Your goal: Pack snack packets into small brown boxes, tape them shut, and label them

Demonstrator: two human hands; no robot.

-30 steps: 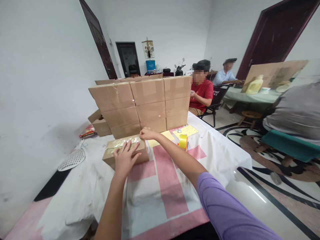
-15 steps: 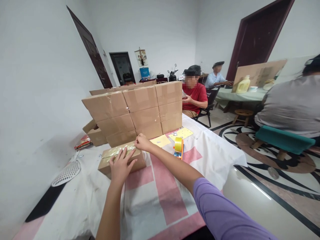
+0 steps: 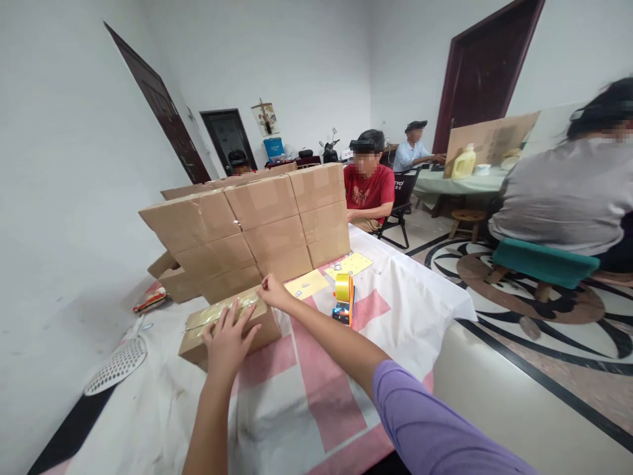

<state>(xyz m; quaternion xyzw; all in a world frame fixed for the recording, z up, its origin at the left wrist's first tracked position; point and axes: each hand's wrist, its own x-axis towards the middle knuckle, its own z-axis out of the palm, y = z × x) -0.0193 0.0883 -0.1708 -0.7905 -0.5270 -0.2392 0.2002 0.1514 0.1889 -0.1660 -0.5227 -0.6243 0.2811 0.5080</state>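
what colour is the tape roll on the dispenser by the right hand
Yellow. The tape roll sits on an orange-framed dispenser beside the right hand; the head view shows it best.

The small box is matt brown cardboard, its top seam covered by glossy clear tape that catches the light. The stacked cartons behind are the same dull cardboard, with shiny tape strips. The tablecloth is soft, creased cloth in pink and white. The tape roll looks like glossy yellow plastic. The floor is polished and reflective.
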